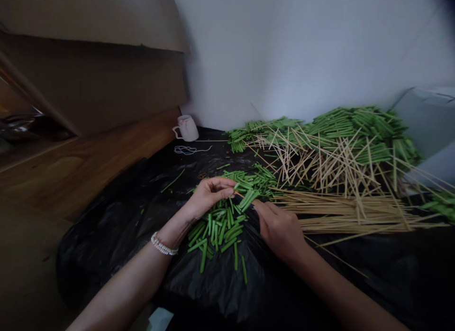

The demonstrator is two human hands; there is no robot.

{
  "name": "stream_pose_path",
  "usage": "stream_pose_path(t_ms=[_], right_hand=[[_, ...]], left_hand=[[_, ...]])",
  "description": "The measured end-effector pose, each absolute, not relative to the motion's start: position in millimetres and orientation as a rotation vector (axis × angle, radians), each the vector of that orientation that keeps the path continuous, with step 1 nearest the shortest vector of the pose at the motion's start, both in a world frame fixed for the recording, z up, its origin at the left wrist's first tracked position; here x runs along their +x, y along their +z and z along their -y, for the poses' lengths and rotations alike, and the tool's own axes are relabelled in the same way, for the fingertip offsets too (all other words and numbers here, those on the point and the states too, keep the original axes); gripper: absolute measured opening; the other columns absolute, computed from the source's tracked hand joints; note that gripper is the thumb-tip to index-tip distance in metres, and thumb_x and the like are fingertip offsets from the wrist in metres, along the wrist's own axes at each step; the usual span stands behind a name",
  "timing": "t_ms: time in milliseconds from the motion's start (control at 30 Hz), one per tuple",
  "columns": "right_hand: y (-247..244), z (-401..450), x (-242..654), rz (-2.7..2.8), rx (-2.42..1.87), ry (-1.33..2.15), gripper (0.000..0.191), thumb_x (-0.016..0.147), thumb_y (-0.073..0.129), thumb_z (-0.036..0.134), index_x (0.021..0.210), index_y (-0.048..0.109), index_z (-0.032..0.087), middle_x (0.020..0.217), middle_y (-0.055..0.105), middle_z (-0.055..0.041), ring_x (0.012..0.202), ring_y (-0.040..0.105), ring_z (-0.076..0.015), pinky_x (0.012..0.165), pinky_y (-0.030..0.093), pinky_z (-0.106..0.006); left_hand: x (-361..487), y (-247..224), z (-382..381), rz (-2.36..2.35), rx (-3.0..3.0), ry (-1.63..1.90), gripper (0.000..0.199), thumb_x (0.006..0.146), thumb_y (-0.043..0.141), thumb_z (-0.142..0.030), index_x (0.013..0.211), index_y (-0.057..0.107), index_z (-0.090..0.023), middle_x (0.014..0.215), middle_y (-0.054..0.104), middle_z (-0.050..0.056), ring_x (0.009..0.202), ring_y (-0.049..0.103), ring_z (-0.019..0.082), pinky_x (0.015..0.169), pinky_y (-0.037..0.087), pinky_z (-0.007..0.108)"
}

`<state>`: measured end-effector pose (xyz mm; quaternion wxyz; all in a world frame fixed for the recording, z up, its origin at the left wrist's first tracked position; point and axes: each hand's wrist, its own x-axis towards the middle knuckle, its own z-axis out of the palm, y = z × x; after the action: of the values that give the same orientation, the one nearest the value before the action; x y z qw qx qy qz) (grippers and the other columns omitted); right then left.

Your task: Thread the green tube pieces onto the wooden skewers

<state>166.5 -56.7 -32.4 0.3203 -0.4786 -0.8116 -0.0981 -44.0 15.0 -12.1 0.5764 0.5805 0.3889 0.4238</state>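
My left hand (215, 193), with a beaded bracelet at the wrist, pinches a short green stem piece by the tip of a thin wooden skewer (239, 194). The fingers of my right hand (275, 222) are closed round the skewer just to the right. A few green pieces (249, 201) sit together between the two hands, around the skewer. Loose cut green stems (216, 229) lie under and below my left hand on black plastic sheeting (220, 288). Beyond my hands is another small heap of green pieces (261, 179).
Bare skewers (341, 210) lie in a bundle at the right. Behind them, skewers loaded with green stems (355, 127) are piled against the wall. A white mug (187, 128) and thin string (188, 150) are at the back left, near a cardboard box (106, 79).
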Motion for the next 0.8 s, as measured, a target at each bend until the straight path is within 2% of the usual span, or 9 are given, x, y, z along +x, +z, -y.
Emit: stream_pose_path(t_ms=[200, 800], right_hand=[[-32.4, 57.1, 166.8, 2.129, -1.246, -0.255, 0.032, 0.091, 0.040, 0.012, 0.111, 0.064, 0.014, 0.071, 0.062, -0.0009, 0.061, 0.058, -0.0125, 0.057, 0.038, -0.025], [-32.5, 58.9, 164.9, 2.145, -1.222, -0.158, 0.034, 0.090, 0.037, 0.010, 0.110, 0.064, 0.013, 0.071, 0.062, -0.0022, 0.065, 0.060, -0.0135, 0.063, 0.041, -0.024]], left_hand=[[-43.6, -5.5, -13.1, -0.956, 1.449, 0.967, 0.019, 0.074, 0.076, -0.032, 0.079, 0.073, -0.013, 0.073, 0.072, 0.003, 0.066, 0.064, 0.013, 0.072, 0.050, 0.025], [-47.7, -4.2, -13.4, -0.907, 1.430, 0.867, 0.018, 0.071, 0.078, -0.029, 0.080, 0.074, -0.014, 0.075, 0.075, 0.004, 0.067, 0.066, 0.013, 0.071, 0.052, 0.024]])
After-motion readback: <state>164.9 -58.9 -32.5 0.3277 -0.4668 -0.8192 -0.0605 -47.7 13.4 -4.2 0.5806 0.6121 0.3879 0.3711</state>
